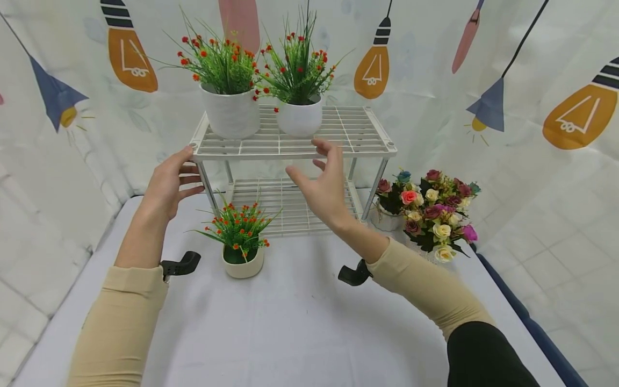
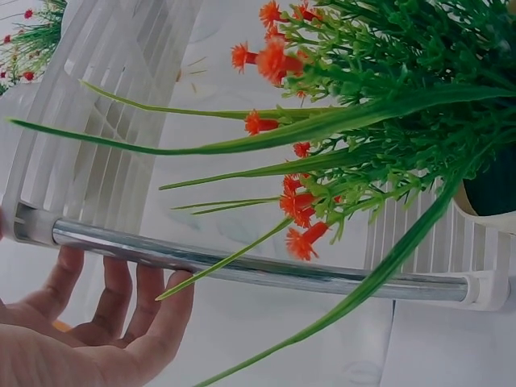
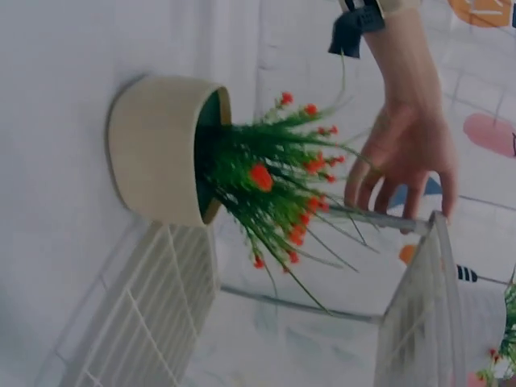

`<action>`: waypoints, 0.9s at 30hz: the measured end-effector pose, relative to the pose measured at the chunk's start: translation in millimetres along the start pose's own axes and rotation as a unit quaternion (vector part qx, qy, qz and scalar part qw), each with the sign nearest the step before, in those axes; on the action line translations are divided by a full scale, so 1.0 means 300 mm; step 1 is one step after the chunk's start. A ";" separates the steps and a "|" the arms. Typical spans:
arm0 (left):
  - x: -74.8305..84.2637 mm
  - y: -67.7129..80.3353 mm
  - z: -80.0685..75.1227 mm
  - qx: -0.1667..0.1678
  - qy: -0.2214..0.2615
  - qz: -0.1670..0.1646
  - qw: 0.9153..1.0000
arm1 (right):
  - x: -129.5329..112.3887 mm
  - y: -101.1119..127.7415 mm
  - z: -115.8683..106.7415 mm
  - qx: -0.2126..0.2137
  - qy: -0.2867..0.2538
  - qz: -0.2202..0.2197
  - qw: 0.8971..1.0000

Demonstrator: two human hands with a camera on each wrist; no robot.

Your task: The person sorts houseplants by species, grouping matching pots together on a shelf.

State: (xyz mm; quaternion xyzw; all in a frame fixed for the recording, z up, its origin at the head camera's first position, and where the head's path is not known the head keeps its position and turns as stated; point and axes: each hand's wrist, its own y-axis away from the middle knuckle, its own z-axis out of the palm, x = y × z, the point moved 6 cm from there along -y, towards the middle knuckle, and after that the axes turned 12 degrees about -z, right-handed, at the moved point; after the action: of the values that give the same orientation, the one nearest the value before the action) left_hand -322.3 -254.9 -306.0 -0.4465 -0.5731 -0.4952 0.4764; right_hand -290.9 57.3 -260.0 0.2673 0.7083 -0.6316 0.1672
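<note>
Left hand (image 1: 168, 183) sits at the white rack (image 1: 295, 141)'s front-left corner, fingers loosely open — the left wrist view shows them just behind the chrome leg (image 2: 242, 266), gripping nothing. Right hand (image 1: 323, 185) hovers relaxed before the top shelf edge. Small potted plant (image 1: 240, 236) stands below, between both hands.

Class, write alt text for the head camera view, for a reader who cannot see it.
Two open hands, left hand and right hand, reach toward a white two-tier wire rack on a white table. Two potted plants stand on its top shelf; a small potted plant and a bouquet sit on the table.
</note>
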 end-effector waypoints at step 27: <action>0.002 -0.003 -0.001 -0.003 -0.027 0.005 1.000 | 0.201 0.636 0.298 -0.074 -0.100 0.356 0.926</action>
State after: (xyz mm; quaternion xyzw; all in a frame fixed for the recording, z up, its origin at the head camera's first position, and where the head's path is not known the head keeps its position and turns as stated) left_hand -323.3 -255.3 -305.7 -0.4637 -0.5822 -0.4822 0.4621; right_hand -235.5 -9.2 -461.4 0.4245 0.5903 -0.4999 0.4706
